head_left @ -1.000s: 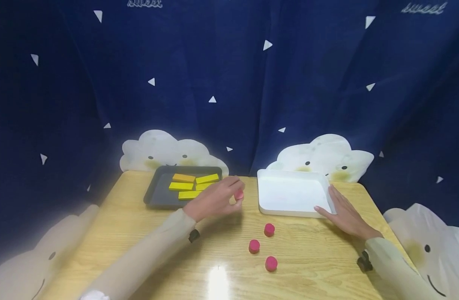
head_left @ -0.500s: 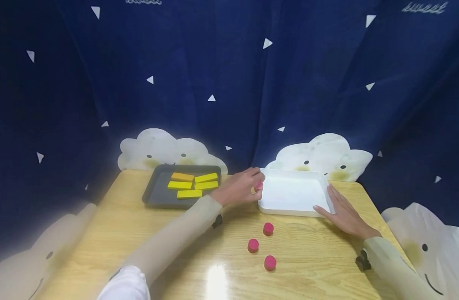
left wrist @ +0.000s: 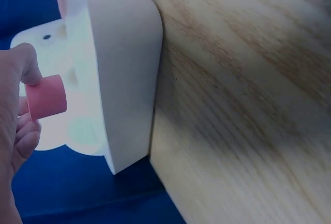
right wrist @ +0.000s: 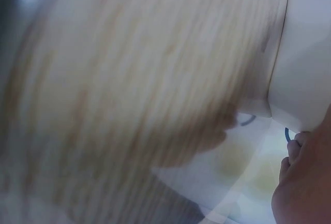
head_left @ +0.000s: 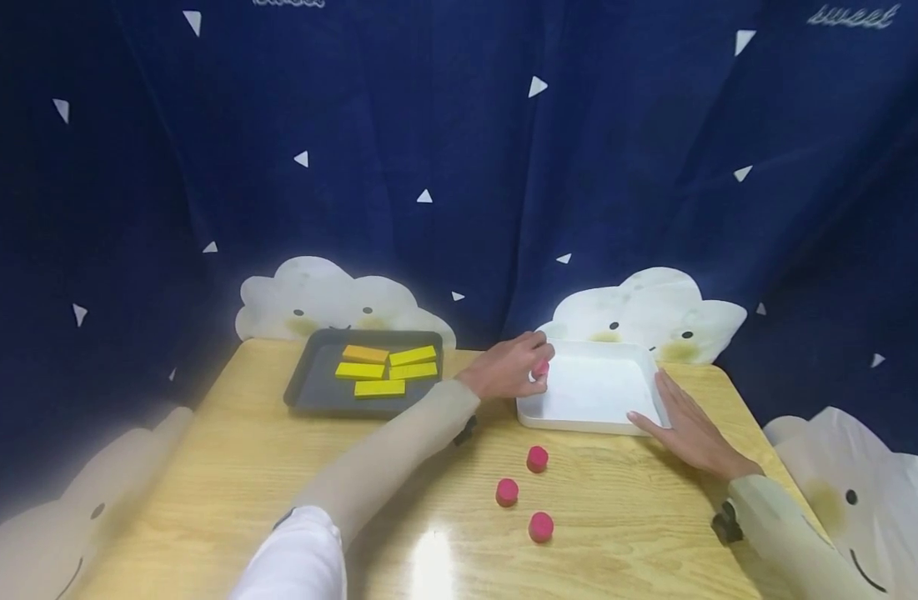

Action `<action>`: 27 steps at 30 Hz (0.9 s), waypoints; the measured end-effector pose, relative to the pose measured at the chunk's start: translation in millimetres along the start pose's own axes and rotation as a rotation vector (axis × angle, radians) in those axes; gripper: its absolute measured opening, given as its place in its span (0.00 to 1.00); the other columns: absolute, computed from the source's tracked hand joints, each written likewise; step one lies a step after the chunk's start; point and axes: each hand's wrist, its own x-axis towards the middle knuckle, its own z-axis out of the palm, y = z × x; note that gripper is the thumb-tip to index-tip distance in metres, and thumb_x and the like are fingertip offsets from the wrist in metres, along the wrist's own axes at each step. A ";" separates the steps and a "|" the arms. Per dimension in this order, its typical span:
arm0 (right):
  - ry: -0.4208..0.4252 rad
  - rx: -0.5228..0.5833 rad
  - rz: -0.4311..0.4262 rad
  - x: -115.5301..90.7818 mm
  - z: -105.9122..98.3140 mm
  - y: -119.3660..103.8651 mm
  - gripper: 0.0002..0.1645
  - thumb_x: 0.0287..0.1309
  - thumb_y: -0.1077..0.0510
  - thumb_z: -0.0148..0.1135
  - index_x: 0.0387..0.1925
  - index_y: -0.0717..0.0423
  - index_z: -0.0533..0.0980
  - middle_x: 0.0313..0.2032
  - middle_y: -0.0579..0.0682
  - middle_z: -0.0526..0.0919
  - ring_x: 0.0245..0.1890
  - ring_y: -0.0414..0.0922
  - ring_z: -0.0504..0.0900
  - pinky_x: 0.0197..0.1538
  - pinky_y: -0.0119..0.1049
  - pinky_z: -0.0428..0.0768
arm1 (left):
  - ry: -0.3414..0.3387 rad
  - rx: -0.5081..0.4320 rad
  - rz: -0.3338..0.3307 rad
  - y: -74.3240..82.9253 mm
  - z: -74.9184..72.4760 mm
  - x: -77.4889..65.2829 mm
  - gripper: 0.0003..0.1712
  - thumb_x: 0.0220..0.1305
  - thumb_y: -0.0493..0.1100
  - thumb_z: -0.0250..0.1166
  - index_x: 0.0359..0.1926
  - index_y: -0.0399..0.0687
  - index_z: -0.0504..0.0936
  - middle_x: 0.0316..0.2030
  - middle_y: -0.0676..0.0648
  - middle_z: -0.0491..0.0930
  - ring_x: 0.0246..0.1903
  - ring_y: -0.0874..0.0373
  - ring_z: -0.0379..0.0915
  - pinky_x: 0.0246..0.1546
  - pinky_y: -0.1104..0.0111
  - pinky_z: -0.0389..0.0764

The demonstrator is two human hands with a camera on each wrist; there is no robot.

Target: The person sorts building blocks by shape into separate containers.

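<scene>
Slightly parted left fingers (left wrist: 30, 64), pink cylinder (left wrist: 47, 98) pinched

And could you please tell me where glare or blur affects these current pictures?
Head view: bright glare low on the table, haze at lower left; left wrist view: backdrop cloud washed out, white tray's outer wall shaded; right wrist view: wood grain looks soft and smeared.

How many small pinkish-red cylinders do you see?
4: one cylinder pinched in the left hand by the white rectangular tray; on the light wooden table, one nearest the tray, one leftmost, one nearest the person. Others may be hidden.
</scene>
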 end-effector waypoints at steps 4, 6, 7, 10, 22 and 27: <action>0.000 0.006 0.000 0.0 1.3 3.3 0.70 0.72 0.24 0.55 0.85 0.61 0.30 0.85 0.64 0.30 0.83 0.71 0.38 0.78 0.77 0.43 | -0.008 -0.008 -0.013 -4.5 13.3 8.0 0.12 0.69 0.50 0.67 0.47 0.50 0.82 0.44 0.51 0.76 0.43 0.60 0.73 0.45 0.78 0.80; -0.001 0.006 -0.001 -0.3 1.9 4.8 0.69 0.73 0.25 0.55 0.85 0.61 0.29 0.85 0.64 0.30 0.83 0.71 0.37 0.78 0.77 0.43 | -0.007 -0.018 -0.020 -6.3 19.5 10.3 0.11 0.68 0.50 0.68 0.45 0.50 0.81 0.43 0.51 0.76 0.42 0.59 0.73 0.44 0.78 0.80; 0.000 0.004 -0.002 -0.1 2.1 5.6 0.69 0.73 0.25 0.55 0.85 0.61 0.29 0.85 0.65 0.31 0.83 0.71 0.37 0.78 0.77 0.43 | -0.007 -0.021 -0.023 -7.1 22.2 11.2 0.11 0.68 0.49 0.67 0.44 0.50 0.81 0.42 0.51 0.76 0.41 0.59 0.74 0.43 0.77 0.80; 0.005 0.001 -0.002 0.1 1.7 6.0 0.69 0.73 0.24 0.54 0.85 0.61 0.29 0.85 0.64 0.30 0.83 0.71 0.38 0.78 0.77 0.43 | -0.007 -0.011 -0.030 -9.1 28.8 13.3 0.10 0.67 0.49 0.67 0.42 0.49 0.81 0.41 0.50 0.76 0.40 0.59 0.74 0.43 0.74 0.81; 0.015 -0.008 -0.008 -0.5 1.2 4.8 0.69 0.72 0.24 0.55 0.85 0.61 0.31 0.86 0.63 0.31 0.83 0.71 0.39 0.78 0.76 0.45 | -0.097 -0.047 -0.079 -9.6 38.6 20.4 0.07 0.66 0.46 0.67 0.36 0.51 0.78 0.38 0.51 0.75 0.39 0.59 0.73 0.37 0.75 0.78; 0.022 0.000 -0.010 0.4 1.7 3.9 0.69 0.72 0.25 0.56 0.86 0.62 0.32 0.86 0.64 0.33 0.83 0.71 0.40 0.78 0.76 0.45 | -0.123 -0.040 -0.077 -8.7 43.4 21.9 0.06 0.65 0.46 0.67 0.36 0.52 0.78 0.38 0.52 0.74 0.39 0.60 0.73 0.37 0.75 0.76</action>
